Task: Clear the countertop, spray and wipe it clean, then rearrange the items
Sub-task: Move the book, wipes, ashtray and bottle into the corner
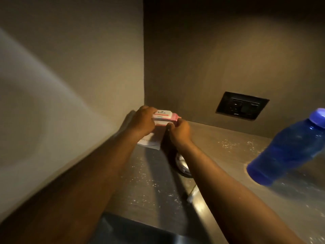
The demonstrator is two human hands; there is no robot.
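Observation:
A pink and white wipes packet point(166, 116) sits in the far corner of the grey speckled countertop point(228, 155), on top of a white paper point(151, 142). My left hand point(143, 121) grips the packet's left end. My right hand point(180, 130) pinches its right end. Both arms reach forward over the counter. A blue water bottle point(290, 152) with a blue cap stands at the right on the counter.
Walls close the corner on the left and behind. A black wall socket point(241, 107) is set in the back wall. A shiny round metal object point(182, 165) lies under my right forearm. A steel sink point(133, 231) edge shows at the bottom.

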